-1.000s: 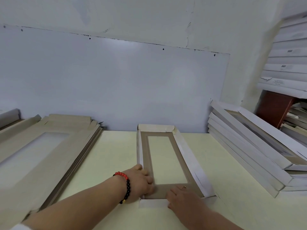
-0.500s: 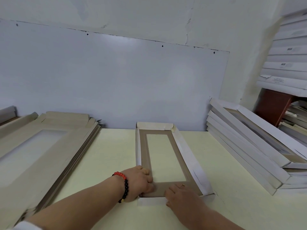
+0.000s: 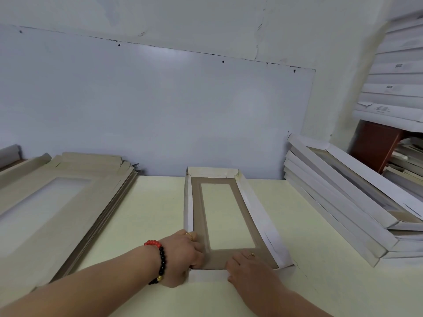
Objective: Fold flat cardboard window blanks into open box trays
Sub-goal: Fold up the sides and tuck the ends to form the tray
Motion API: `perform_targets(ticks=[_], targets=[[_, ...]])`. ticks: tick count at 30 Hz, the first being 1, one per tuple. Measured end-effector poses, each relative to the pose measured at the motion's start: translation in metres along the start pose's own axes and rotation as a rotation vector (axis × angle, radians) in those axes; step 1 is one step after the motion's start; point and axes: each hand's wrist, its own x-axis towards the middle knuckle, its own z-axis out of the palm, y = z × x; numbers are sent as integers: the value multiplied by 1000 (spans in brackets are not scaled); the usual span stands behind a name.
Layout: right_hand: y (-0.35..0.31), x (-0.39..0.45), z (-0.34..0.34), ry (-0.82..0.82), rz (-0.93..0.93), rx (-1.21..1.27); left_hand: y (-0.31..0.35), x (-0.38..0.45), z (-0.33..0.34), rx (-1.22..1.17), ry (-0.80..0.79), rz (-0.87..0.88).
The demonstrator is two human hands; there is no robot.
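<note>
I see tray [image 3: 229,216] w/ long axis running up-frame; near flap [image 3: 207,276] flat, just below both hands. Left hand [image 3: 183,257] grips tray corner; right hand [image 3: 249,268] presses, fingers relaxed. Right nearer flap.

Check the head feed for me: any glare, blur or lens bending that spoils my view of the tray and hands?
Head view: soft, even light, with mild glare on the wall panel; wide-angle bending curves the flat blanks and the folded trays at the edges; the tray, left hand and right hand look fairly sharp, with only faint shadows.
</note>
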Motion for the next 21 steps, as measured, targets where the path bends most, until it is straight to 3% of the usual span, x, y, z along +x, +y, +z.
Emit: perform_targets(ticks=[10,16,21], targets=[[0,1,-8,-63,13,27,4,4,1,49,-117,-42],[-10,1,-19,-59,92,152,4,5,6,-62,-133,-82],[-9,8,-18,-239,96,226,3,5,7,-164,-133,-117]])
